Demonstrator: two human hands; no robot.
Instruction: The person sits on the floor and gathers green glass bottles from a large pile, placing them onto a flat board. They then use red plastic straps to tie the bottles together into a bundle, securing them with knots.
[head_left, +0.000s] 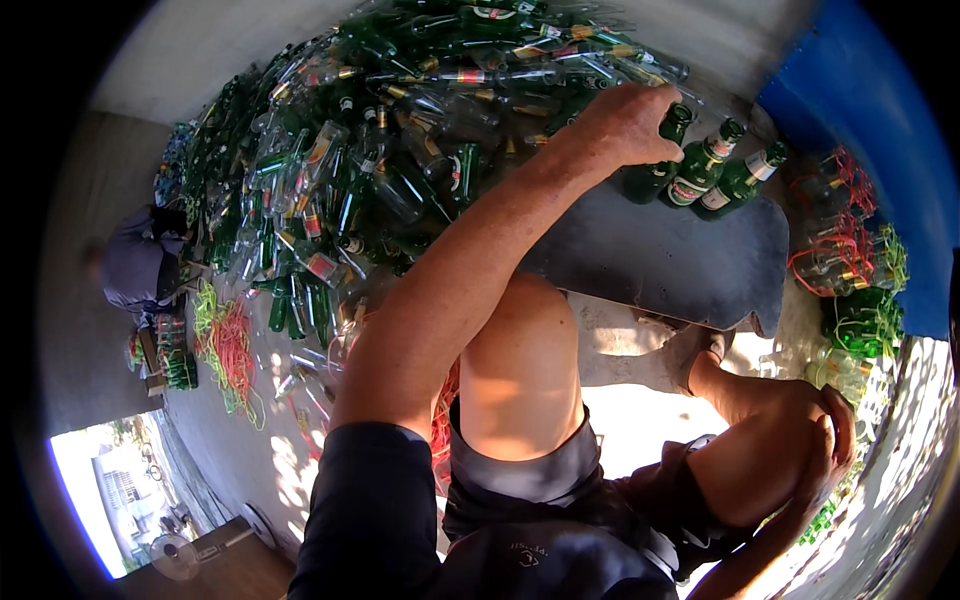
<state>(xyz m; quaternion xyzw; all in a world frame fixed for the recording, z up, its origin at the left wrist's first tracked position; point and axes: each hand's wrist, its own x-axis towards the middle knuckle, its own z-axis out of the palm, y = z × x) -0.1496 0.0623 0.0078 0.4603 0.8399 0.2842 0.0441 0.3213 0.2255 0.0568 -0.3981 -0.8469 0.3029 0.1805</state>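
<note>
At the upper right, my left hand (634, 124) has its thumb and fingers around the neck of a green glass bottle (646, 180). That bottle stands upright at the far edge of a dark, flat board (652, 255). Close beside it are a green bottle with a red and white label (694, 176) and another green bottle with a pale neck band (742, 184). My right hand (836, 431) rests on my right knee, away from the bottles, and holds nothing that shows.
A large heap of green and clear bottles (405, 172) rises ahead and left. Tied bottle bundles (862, 322) line the right side by a blue panel (855, 97). Red and yellow-green strands (229, 345) lie on the floor near a seated person (142, 259).
</note>
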